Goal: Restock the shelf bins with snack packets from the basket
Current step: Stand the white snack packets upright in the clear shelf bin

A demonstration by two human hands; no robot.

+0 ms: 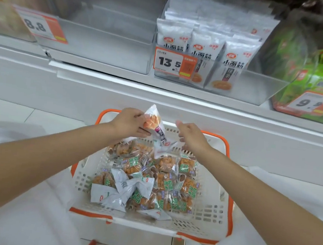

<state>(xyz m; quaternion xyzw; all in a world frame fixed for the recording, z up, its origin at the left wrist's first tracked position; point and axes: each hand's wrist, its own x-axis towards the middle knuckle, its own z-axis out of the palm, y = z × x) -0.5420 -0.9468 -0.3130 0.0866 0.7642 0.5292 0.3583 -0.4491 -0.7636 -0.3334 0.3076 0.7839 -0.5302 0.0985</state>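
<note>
Now the left hand [128,123] pinches a white packet [158,130], axis near upright; matching bin [250,87] upper centre-right; right hand [192,139] spread.

White basket [207,211], orange trim; white-orange packets [154,121]

A white shelf [159,94] runs across in front of me and carries a row of clear plastic bins. The middle bin [260,86] stands on it packed with upright white packets [203,53] in rows, and an orange price tag [172,62] reading 13.5 sits on its front wall. Side by side with the middle bin, on its left, stands the left bin [105,44]; further left is a blurred tag [41,27] reading 8.8. To the right of the middle bin stands a bin [294,62] holding green packets [318,79], blurred, with a 9.9 tag [310,102]. Below the shelf, left of the middle bin, pale floor [18,111] shows.
</note>
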